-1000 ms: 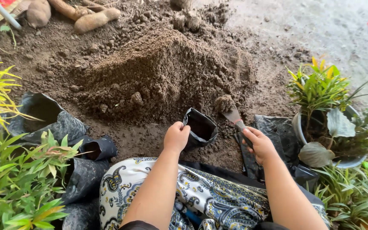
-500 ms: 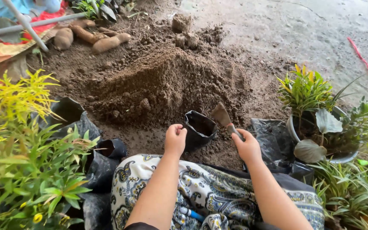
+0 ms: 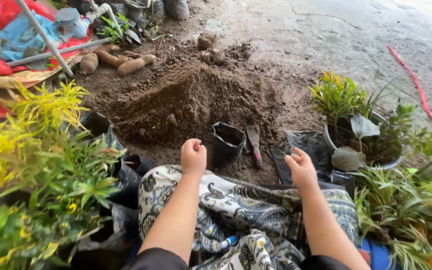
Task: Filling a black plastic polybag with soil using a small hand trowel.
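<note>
I've let go of the trowel; it now lies beside the black grow bag. My right hand hovers loosely spread, left hand fisted, empty.

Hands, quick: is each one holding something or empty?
Left hand: closed in a fist, holding nothing visible, beside the black bag.
Right hand: open and empty; the trowel lies on the soil.

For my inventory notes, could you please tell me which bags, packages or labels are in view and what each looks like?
Small black grow bag: upright, open, before the soil heap.
Flat black bags: lying by the right hand.
Black bags: holding plants, left.
No labels, signs or screens show.
</note>
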